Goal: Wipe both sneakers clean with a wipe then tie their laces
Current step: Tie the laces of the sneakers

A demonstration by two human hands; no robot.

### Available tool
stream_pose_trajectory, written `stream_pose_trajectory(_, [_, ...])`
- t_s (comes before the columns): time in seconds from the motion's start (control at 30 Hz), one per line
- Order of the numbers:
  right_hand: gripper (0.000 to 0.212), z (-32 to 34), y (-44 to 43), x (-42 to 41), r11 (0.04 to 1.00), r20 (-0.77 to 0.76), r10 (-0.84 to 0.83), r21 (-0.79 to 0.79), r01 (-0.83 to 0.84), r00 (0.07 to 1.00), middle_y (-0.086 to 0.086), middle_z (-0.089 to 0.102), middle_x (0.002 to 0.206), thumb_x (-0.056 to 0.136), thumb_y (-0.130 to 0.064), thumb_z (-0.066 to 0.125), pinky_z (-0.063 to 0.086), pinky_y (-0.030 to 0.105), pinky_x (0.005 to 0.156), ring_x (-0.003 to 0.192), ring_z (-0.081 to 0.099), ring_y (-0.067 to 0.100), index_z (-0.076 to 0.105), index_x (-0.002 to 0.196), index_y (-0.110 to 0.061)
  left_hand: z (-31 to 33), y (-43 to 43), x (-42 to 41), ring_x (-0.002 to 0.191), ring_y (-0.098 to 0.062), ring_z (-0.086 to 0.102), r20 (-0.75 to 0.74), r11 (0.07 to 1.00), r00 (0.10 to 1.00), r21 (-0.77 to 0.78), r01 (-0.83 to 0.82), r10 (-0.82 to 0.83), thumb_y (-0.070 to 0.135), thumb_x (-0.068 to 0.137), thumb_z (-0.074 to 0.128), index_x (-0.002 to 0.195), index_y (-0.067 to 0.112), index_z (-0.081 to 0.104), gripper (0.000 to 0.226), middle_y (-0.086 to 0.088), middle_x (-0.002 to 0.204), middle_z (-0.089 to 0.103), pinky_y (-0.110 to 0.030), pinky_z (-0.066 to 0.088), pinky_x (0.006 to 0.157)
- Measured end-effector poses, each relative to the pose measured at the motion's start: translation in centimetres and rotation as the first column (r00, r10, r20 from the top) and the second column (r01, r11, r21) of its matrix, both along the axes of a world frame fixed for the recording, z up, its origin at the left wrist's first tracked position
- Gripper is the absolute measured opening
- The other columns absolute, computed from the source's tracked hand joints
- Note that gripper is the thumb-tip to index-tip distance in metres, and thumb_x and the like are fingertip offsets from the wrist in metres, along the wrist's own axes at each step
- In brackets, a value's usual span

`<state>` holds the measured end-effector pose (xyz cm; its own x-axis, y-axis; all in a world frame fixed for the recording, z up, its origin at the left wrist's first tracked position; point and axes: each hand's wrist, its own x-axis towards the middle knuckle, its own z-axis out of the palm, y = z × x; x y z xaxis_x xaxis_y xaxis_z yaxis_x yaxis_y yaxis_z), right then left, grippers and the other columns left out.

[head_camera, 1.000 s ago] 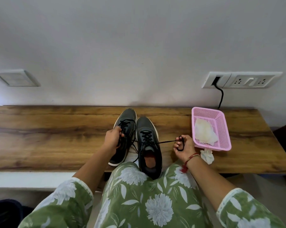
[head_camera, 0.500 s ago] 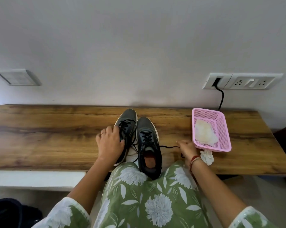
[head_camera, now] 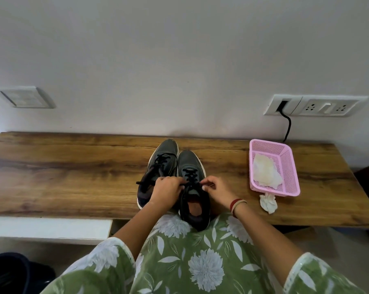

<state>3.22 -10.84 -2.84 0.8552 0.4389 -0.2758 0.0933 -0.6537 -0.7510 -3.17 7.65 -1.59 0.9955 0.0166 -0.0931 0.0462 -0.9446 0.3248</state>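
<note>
— Sneakers [head_camera: 168, 149]: where?
— Ctr of the frame, on the wooden bench [head_camera: 73, 166]. Side by side, touching, toes twd the wall. Dark uppers, pale soles.
— Both fully on the bench?
— No. The right-of-frame sneaker [head_camera: 191, 162] sits nearer, w/ its heel out past the bench's front edge, over the lap. The left-of-frame sneaker [head_camera: 164, 151] lies a bit further back, its heel end partly hidden behind a forearm.
— Hands?
— Both over the right-of-frame sneaker, approx mid-tongue. The left hand [head_camera: 166, 190] has its fingers curled, tips pinching the laces [head_camera: 191, 177] from the left. The right hand [head_camera: 216, 189] pinches the same laces btw thumb & forefinger from the right. The hands are close but apart. Knot or bow under them: too small to tell.
— Other shoe?
— Its loose lace [head_camera: 164, 161] lies in slack loops on top, and one end pokes out left of the left hand.
— Wipes?
— A pink mesh basket [head_camera: 291, 164] stands right of ctr, well apart from the shoes, w/ a white wipe [head_camera: 264, 172] inside. A crumpled wipe [head_camera: 268, 203] lies on the bench just by the basket's near rim. Touching or not, can't tell.
— Anything else?
— A socket panel [head_camera: 315, 105] on the wall at upper right, w/ a black cable [head_camera: 288, 128] dropping behind the basket. A blank wall plate [head_camera: 26, 97] at upper left. Red & pale bangles [head_camera: 237, 203] on the right wrist. A green floral dress [head_camera: 200, 262] fills the bottom of the frame, and a dark object [head_camera: 9, 272] sits on the floor at lower left.
</note>
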Motion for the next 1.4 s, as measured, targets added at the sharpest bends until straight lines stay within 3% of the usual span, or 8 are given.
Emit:
stream_pose_trajectory(0.47, [0.008,1.3,-0.9,0.7,0.942,0.231,0.220,-0.304,-0.144,0.948,-0.002,0.051,0.092,0.090,-0.017,0.050,0.042,0.032,0.079,0.086,0.052,0.017,0.057,0.086,-0.020,0.5,-0.3,0.4,0.085,-0.026,0.061,-0.156,0.942,0.959,-0.204,-0.266,0.237,0.020,0.096,0.050,0.095,0.011,0.064,0.016,-0.004,0.086,0.065,-0.031,0.045,0.065])
stream_pose_trajectory(0.67, [0.025,0.9,-2.0,-0.2,0.985,-0.167,-0.107,0.117,0.128,0.980,0.003,0.051,0.073,0.093,-0.010,0.047,0.036,0.018,0.057,0.067,0.047,0.012,0.048,0.069,-0.019,-1.0,-3.1,1.4,0.074,-0.020,0.048,-0.465,0.518,0.828,-0.647,-0.559,0.313,0.017,0.096,0.048,0.071,0.017,0.044,0.026,-0.006,0.076,0.050,-0.032,0.039,0.071])
stream_pose_trajectory(0.8, [0.024,0.3,-1.9,-0.2,0.914,-0.309,-0.277,0.206,0.349,0.910,0.009,0.058,0.089,0.094,-0.009,0.046,0.038,0.014,0.053,0.069,0.050,0.009,0.050,0.071,-0.016,-1.3,-4.0,1.8,0.085,-0.026,0.054,-0.496,0.417,0.794,-0.676,-0.607,0.351,0.019,0.096,0.047,0.074,0.018,0.047,0.023,-0.008,0.084,0.053,-0.037,0.045,0.080])
stream_pose_trajectory(0.93, [0.025,0.0,-2.0,0.0,0.901,-0.388,-0.280,0.210,0.380,0.878,0.014,0.062,0.102,0.097,-0.008,0.043,0.042,0.021,0.063,0.075,0.054,0.010,0.051,0.075,-0.016,-1.5,-3.6,2.0,0.098,-0.033,0.058,-0.520,0.407,0.780,-0.665,-0.626,0.349,0.020,0.094,0.049,0.074,0.016,0.048,0.021,-0.011,0.090,0.057,-0.046,0.047,0.094])
stream_pose_trajectory(1.07, [0.024,0.5,-2.5,0.0,0.936,-0.307,-0.261,0.151,0.317,0.915,0.007,0.063,0.093,0.097,-0.011,0.044,0.042,0.016,0.060,0.076,0.056,0.009,0.051,0.075,-0.018,-1.3,-3.1,1.7,0.076,-0.024,0.051,-0.470,0.497,0.816,-0.647,-0.577,0.336,0.020,0.097,0.049,0.069,0.017,0.041,0.029,-0.006,0.075,0.049,-0.035,0.043,0.075])
stream_pose_trajectory(1.2, [0.027,1.4,-2.9,0.5,0.960,-0.352,-0.161,0.161,0.228,0.922,0.006,0.056,0.065,0.096,-0.015,0.048,0.043,0.024,0.058,0.049,0.051,0.008,0.049,0.069,-0.012,-0.6,-2.1,1.4,0.071,-0.025,0.054,-0.403,0.590,0.873,-0.646,-0.484,0.275,0.028,0.097,0.049,0.069,0.016,0.044,0.031,-0.009,0.075,0.055,-0.034,0.042,0.066])
stream_pose_trajectory(1.3, [0.027,2.9,-3.1,0.8,0.926,-0.417,-0.167,0.244,0.287,0.893,0.005,0.051,0.060,0.092,-0.018,0.055,0.037,0.014,0.044,0.044,0.046,0.007,0.053,0.067,-0.009,0.8,-1.5,1.7,0.063,-0.020,0.052,-0.428,0.498,0.867,-0.710,-0.498,0.257,0.020,0.101,0.039,0.073,0.011,0.049,0.031,-0.008,0.076,0.059,-0.026,0.040,0.054])
stream_pose_trajectory(1.4, [0.021,3.5,-2.6,0.9,0.866,-0.487,-0.172,0.339,0.367,0.856,0.003,0.055,0.067,0.089,-0.023,0.060,0.039,0.016,0.053,0.058,0.050,0.008,0.061,0.073,-0.010,1.2,-1.6,2.2,0.057,-0.016,0.045,-0.405,0.513,0.876,-0.710,-0.483,0.264,0.015,0.100,0.036,0.069,0.013,0.051,0.034,-0.009,0.080,0.060,-0.029,0.037,0.058])
